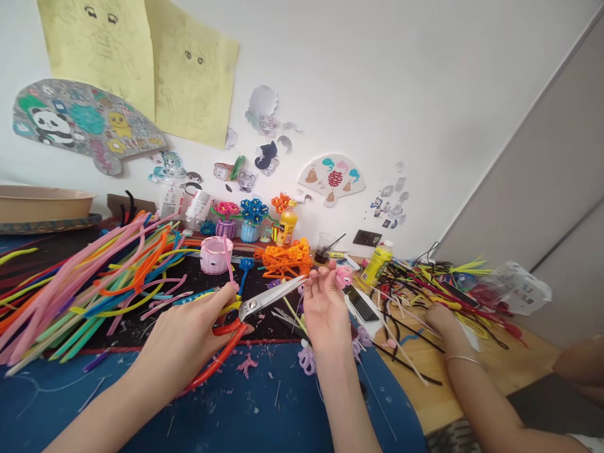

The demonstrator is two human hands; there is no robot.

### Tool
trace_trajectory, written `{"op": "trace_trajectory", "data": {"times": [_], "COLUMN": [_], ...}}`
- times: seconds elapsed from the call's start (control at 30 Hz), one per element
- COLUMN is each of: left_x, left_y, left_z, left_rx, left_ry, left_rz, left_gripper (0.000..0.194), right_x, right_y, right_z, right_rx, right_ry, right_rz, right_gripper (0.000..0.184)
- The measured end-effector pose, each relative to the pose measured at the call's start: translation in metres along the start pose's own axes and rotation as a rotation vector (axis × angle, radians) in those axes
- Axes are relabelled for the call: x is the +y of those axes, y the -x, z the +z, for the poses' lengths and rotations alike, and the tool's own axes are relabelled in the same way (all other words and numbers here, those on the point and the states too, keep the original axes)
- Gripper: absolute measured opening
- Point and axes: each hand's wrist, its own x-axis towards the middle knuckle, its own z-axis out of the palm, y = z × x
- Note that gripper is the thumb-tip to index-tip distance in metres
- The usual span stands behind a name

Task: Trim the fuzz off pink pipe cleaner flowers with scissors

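Note:
My left hand [193, 327] is closed around a pair of scissors [264, 302] with red handles; the blades point right, toward my other hand. A pink pipe cleaner [228, 263] sticks up at the left fingertips. My right hand [326, 308], palm up, pinches a small pink pipe-cleaner flower [344, 277] between thumb and fingers. The blade tips lie close to those fingers; I cannot tell whether they touch the stem. Behind the scissors stand a pink ring-shaped pot [216, 255] and a blue pipe-cleaner flower [246, 267]. Purple looped flowers [306, 361] lie below my right hand.
Long coloured pipe cleaners [56, 289] heap up at left. Orange pipe-cleaner pieces [285, 258], a yellow bottle [376, 264] and a glass [326, 245] stand behind. A phone [361, 304] lies right of my hand. Another person's hand [443, 319] reaches among black pipe cleaners.

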Motion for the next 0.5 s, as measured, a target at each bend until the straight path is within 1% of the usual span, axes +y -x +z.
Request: {"op": "trace_trajectory", "data": {"times": [0.17, 0.27, 0.33, 0.47, 0.5], "left_x": [0.0006, 0.0018, 0.0030, 0.0042, 0.0039], "left_y": [-0.0011, -0.0018, -0.0022, -0.0034, -0.0038], "left_z": [-0.0011, -0.0021, -0.0031, -0.0052, -0.0053], "left_rx": [-0.013, -0.030, -0.023, 0.000, 0.021], "left_ry": [0.007, 0.018, 0.050, 0.128, 0.142], "left_rz": [0.000, -0.001, -0.011, -0.123, -0.137], "left_gripper": [0.029, 0.028, 0.028, 0.029, 0.029], "right_x": [0.0005, 0.0005, 0.0004, -0.0001, -0.0002], "right_y": [-0.0008, -0.0014, -0.0016, -0.0011, -0.0007], "right_z": [-0.0017, -0.0028, -0.0032, -0.0016, -0.0006], "right_rx": [0.004, -0.008, 0.017, 0.085, 0.096], "right_ry": [0.031, 0.003, -0.015, 0.055, 0.082], "right_rz": [-0.006, 0.003, -0.003, -0.065, -0.083], "right_gripper": [0.027, 0.027, 0.027, 0.022, 0.021]}}
